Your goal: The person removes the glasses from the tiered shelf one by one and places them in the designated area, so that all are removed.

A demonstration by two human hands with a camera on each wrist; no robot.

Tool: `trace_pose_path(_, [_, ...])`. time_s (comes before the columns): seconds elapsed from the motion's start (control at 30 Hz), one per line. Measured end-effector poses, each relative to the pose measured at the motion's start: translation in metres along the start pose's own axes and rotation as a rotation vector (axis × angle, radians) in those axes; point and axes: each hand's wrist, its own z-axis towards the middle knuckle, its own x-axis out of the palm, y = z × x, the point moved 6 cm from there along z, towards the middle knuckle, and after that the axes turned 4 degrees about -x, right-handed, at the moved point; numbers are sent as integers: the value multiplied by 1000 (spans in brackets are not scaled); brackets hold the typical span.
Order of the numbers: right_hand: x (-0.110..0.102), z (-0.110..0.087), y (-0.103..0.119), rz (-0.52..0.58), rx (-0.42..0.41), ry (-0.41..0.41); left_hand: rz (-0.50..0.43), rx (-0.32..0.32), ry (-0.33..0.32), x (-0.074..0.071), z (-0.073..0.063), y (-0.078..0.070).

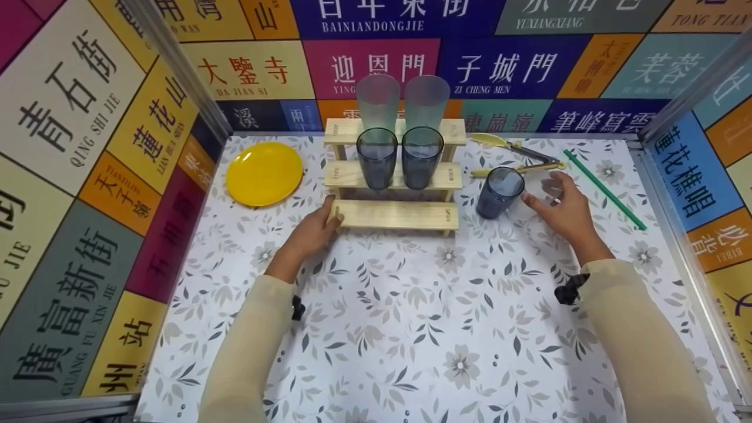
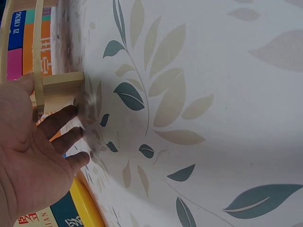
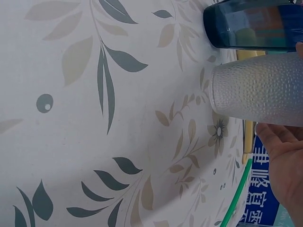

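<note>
At the left end of the lowest step, my left hand (image 1: pixel 312 230) grips the three-step wooden rack (image 1: pixel 393 214), thumb and forefinger at its edge and the other fingers stretched out. On the right, my right hand (image 1: pixel 567 211) has its thumb and fingers around a clear textured cup (image 3: pixel 258 90), faint in the head view. Just left of that cup stands a blue-grey cup (image 1: pixel 499 194), close to my right thumb. Two blue-grey cups, a left one (image 1: pixel 377 158) and a right one (image 1: pixel 422 158), stand on the middle step. Behind them, two frosted clear cups (image 1: pixel 378 103) occupy the top step.
A yellow plate (image 1: pixel 264 174) lies left of the rack. Behind the right-hand cups are yellow-tipped tongs (image 1: pixel 523 154), and a green stick (image 1: pixel 605 189) lies farther right. Printed panels (image 1: pixel 376 64) wall in the back and sides of the flowered tabletop (image 1: pixel 376 329).
</note>
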Motion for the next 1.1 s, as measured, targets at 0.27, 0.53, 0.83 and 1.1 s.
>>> trace_pose_path(0.27, [1,0,1,-6,3,6,2,1,-5,-2,0,-2])
trace_pose_path(0.53, [-1,-5,2,-36,-4,2,1,-1,-6,-1,0,-1])
trace_pose_path(0.83, [-10,-13,5,10,-75,-11,0,-6,7,-1,0,-1])
trace_pose_path(1.1, [-16,-16,15,12,-127,-35,4,-4,7,0,0,-1])
